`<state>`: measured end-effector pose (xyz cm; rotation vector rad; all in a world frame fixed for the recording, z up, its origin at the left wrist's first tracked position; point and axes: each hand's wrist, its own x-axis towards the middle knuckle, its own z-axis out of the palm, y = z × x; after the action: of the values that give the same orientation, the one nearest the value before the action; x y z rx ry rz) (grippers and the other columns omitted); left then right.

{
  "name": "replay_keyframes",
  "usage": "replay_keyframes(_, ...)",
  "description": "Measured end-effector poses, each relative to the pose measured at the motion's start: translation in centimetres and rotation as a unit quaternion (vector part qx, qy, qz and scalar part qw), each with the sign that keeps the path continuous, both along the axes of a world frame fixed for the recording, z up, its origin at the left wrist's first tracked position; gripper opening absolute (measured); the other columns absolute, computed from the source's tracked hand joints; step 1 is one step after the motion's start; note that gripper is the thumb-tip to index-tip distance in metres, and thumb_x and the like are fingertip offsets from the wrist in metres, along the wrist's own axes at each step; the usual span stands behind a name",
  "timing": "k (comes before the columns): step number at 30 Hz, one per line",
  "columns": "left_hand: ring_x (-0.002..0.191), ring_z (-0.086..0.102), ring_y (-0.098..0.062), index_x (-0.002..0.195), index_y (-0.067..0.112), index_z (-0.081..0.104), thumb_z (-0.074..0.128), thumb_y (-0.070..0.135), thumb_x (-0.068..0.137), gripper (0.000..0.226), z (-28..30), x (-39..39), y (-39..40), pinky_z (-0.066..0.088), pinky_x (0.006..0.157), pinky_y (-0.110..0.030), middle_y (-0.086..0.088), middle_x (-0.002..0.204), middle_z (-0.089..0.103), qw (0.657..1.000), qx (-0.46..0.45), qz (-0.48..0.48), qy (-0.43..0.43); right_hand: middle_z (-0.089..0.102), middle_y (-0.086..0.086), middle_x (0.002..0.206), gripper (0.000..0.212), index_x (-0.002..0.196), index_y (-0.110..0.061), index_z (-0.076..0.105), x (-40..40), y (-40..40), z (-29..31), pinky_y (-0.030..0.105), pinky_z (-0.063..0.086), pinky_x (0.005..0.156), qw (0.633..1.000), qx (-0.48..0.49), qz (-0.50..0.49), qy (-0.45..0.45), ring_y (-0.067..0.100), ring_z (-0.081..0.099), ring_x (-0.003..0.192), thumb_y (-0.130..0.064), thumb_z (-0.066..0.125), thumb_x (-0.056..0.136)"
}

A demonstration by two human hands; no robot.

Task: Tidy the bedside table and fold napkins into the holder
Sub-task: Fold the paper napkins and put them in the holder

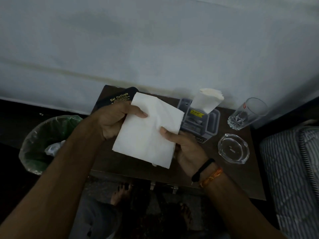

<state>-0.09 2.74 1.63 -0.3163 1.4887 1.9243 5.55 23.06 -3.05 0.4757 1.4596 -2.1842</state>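
Note:
I hold a white paper napkin [148, 131] flat above the brown bedside table [238, 178]. My left hand [117, 119] pinches its upper left edge, thumb on top. Its right edge is gripped by my right hand [183, 145], thumb on top as well. The napkin looks folded to a rectangle, slightly creased. Behind it stands a grey napkin holder [212, 121] with a yellow sticker, and several folded white napkins [207, 100] stick up out of it.
A black spectacle case [119, 99] with gold lettering lies at the table's back left. A drinking glass [246, 112] and a glass ashtray [233, 149] stand at the right. A lined bin [44, 144] sits on the floor left; striped bedding [293, 169] lies right.

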Motion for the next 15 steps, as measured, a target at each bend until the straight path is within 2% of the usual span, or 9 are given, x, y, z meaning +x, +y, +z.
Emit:
replay_keyframes(2, 0.110, 0.066, -0.032, 0.121, 0.005, 0.066, 0.064, 0.001, 0.076, 0.045, 0.2, 0.1, 0.2, 0.053, 0.094, -0.044, -0.015, 0.120, 0.069, 0.999, 0.037, 0.004, -0.017, 0.068, 0.005, 0.126, 0.055, 0.126, -0.017, 0.064, 0.1, 0.0, 0.1, 0.051, 0.046, 0.105, 0.999, -0.042, 0.028, -0.016, 0.029, 0.059, 0.124, -0.028, 0.078, 0.074)
replay_keyframes(5, 0.103, 0.068, -0.031, 0.117, 0.008, 0.068, 0.064, 0.004, 0.074, 0.043, 0.4, 0.1, 0.4, 0.055, 0.089, -0.043, -0.014, 0.117, 0.070, 0.997, 0.063, 0.023, -0.034, 0.056, 0.011, 0.141, 0.052, 0.141, -0.015, 0.050, 0.1, -0.1, 0.7, 0.055, 0.041, 0.108, 0.982, -0.184, 0.042, -0.004, 0.033, 0.050, 0.132, -0.026, 0.061, 0.091)
replay_keyframes(8, 0.104, 0.067, -0.032, 0.116, 0.008, 0.068, 0.066, 0.003, 0.074, 0.042, 0.4, 0.0, 0.5, 0.053, 0.091, -0.045, -0.014, 0.117, 0.071, 0.997, 0.061, 0.029, -0.034, 0.050, 0.015, 0.146, 0.053, 0.145, -0.015, 0.044, -0.2, 0.3, 1.4, 0.060, 0.034, 0.111, 0.968, -0.243, 0.062, 0.011, 0.036, 0.046, 0.135, -0.029, 0.054, 0.095)
replay_keyframes(11, 0.098, 0.070, -0.030, 0.105, 0.008, 0.070, 0.060, -0.004, 0.081, 0.029, -0.1, 0.0, 0.9, 0.054, 0.089, -0.046, -0.013, 0.109, 0.074, 0.999, 0.003, 0.038, -0.011, 0.057, 0.014, 0.139, 0.048, 0.140, -0.015, 0.051, -0.9, 1.3, 1.2, 0.060, 0.039, 0.107, 0.973, -0.218, 0.069, 0.008, 0.036, 0.053, 0.129, -0.022, 0.056, 0.092)
replay_keyframes(15, 0.098, 0.069, -0.032, 0.110, 0.007, 0.069, 0.060, -0.005, 0.084, 0.030, -0.6, -0.2, 1.2, 0.056, 0.086, -0.046, -0.014, 0.111, 0.073, 0.998, -0.043, 0.054, 0.009, 0.062, 0.014, 0.134, 0.053, 0.136, -0.011, 0.056, -1.4, 1.9, 0.5, 0.058, 0.043, 0.105, 0.990, -0.130, 0.060, 0.002, 0.034, 0.057, 0.125, -0.009, 0.067, 0.084)
